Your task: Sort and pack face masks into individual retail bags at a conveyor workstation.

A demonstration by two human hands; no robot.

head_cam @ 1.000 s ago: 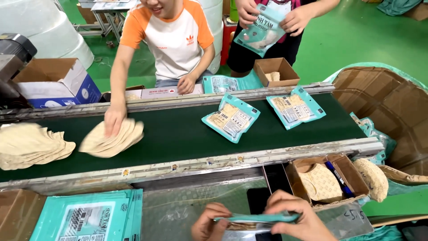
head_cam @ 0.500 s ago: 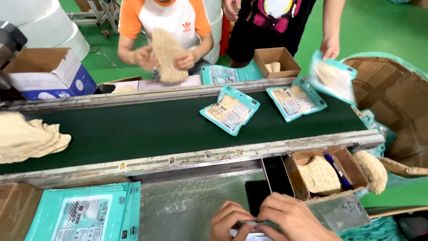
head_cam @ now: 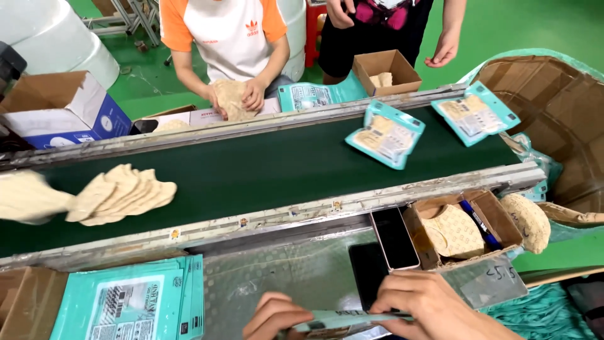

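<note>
Left hand (head_cam: 272, 317) and right hand (head_cam: 428, 305), near edge of bench (head_cam: 277, 277): gripping a flat teal pouch (head_cam: 343, 320) by its ends. Stack of teal pouches (head_cam: 135, 302) at bench's left corner. Two phones (head_cam: 384, 252) beside open box (head_cam: 469, 230) of tan insoles. Belt (head_cam: 264, 170): insole pile (head_cam: 123, 195) left, two filled pouches (head_cam: 428, 126) right.

A factory packing line: a dark conveyor belt (head_cam: 251, 176) carried teal packets (head_cam: 385, 133), with cardboard boxes (head_cam: 385, 69) along its edges over green floor (head_cam: 522, 28).
</note>
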